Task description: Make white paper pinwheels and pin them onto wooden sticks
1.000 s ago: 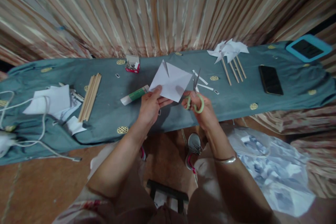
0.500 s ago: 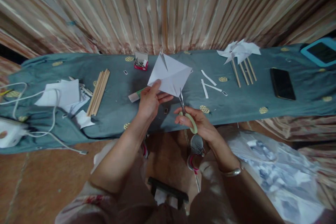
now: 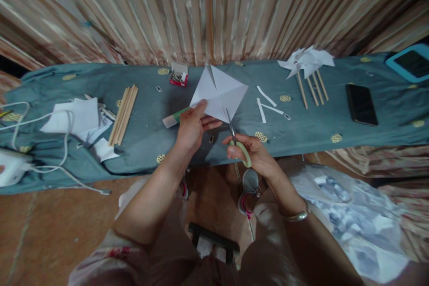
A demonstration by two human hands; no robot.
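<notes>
A square white sheet of paper (image 3: pixel 221 91), creased and slit at its far corner, is pinched at its near left edge by my left hand (image 3: pixel 194 127), thumb on top and fingers beneath. My right hand (image 3: pixel 253 149) grips green-handled scissors (image 3: pixel 243 154), their blades at the paper's near corner. Under the paper and left hand lies a green and white tube (image 3: pixel 176 117), partly hidden. Beyond it stands a small red box of metal pins (image 3: pixel 178 76). Cut white paper strips (image 3: pixel 264 105) lie to the right of the sheet.
White paper pinwheels (image 3: pixel 306 62) on sticks and a black phone (image 3: pixel 362 104) lie at right, near a blue-framed device (image 3: pixel 410 62). On the left are wooden sticks (image 3: pixel 123 116), paper sheets (image 3: pixel 75 116) and a white cable (image 3: pixel 69 143). A plastic bag (image 3: pixel 348 214) sits below.
The scissors have moved left from beside the paper and turned, and their blades now meet its near corner. My left hand keeps its hold. The view has shifted slightly.
</notes>
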